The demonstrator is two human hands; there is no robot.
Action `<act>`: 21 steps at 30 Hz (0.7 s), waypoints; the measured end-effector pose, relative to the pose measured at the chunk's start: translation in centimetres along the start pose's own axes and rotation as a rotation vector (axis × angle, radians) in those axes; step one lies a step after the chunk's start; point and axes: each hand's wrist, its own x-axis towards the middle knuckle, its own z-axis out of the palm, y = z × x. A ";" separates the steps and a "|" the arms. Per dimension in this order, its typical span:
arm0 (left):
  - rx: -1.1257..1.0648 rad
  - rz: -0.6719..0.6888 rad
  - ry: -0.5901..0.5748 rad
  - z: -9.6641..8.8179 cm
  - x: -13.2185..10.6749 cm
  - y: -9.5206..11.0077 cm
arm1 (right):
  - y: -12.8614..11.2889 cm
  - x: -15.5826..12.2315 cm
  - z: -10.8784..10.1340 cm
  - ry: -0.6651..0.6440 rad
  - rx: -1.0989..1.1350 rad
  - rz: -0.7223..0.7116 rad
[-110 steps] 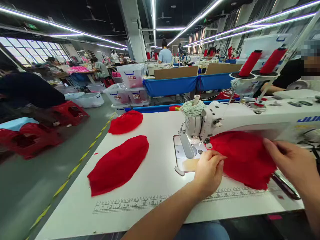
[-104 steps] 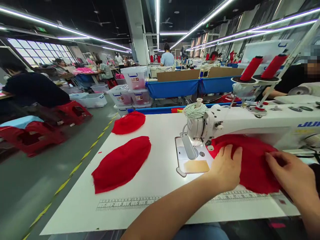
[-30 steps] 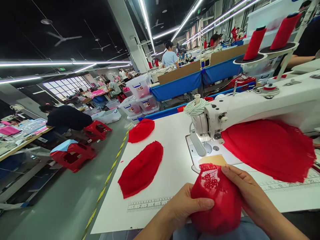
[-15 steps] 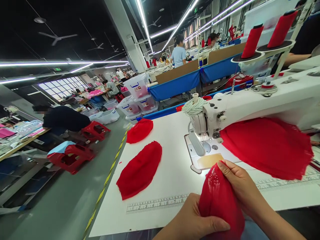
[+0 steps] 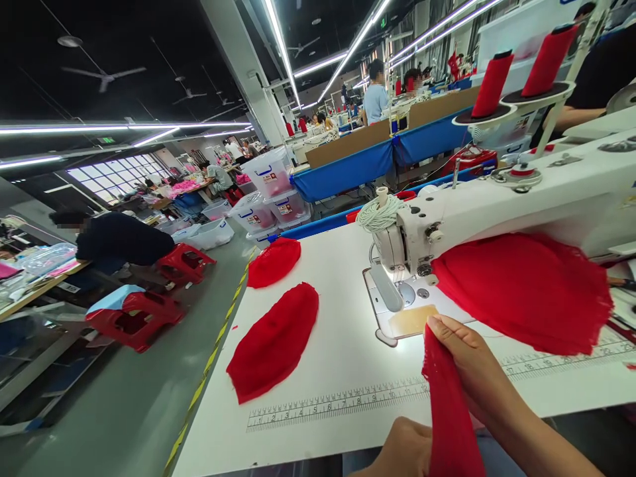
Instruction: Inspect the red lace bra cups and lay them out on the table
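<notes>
A red fabric piece hangs between my hands at the front edge of the white sewing table. My right hand pinches its upper tip between thumb and fingers. Lower down, my left hand is closed at the cloth's left side, its fingers partly hidden behind the fabric. Just beyond stands a white sewing machine, its lamp lighting the needle plate. Under the machine's arm lies a stack of red fabric. Two more pieces, a larger red one and a smaller red one, rest on the left.
A printed ruler runs along the table front. Red thread cones stand behind the machine. Red stools and a seated person are across the aisle at left. Clear plastic boxes are stacked beyond the table.
The held fabric has turned from its broad face to a narrow, edge-on strip. My left hand has moved lower, and its thumb no longer lies across the front. The view has shifted slightly.
</notes>
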 end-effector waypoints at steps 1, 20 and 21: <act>-0.017 -0.074 0.032 0.0 0.2 -0.7 | -0.1 -0.1 0.4 0.004 0.007 0.022; -1.055 0.160 0.639 -0.6 0.2 8.5 | 1.4 -3.7 -5.5 -0.121 -0.493 -0.083; -1.077 0.162 0.634 -0.7 0.3 8.6 | 2.2 -4.5 -6.1 -0.258 -0.460 0.091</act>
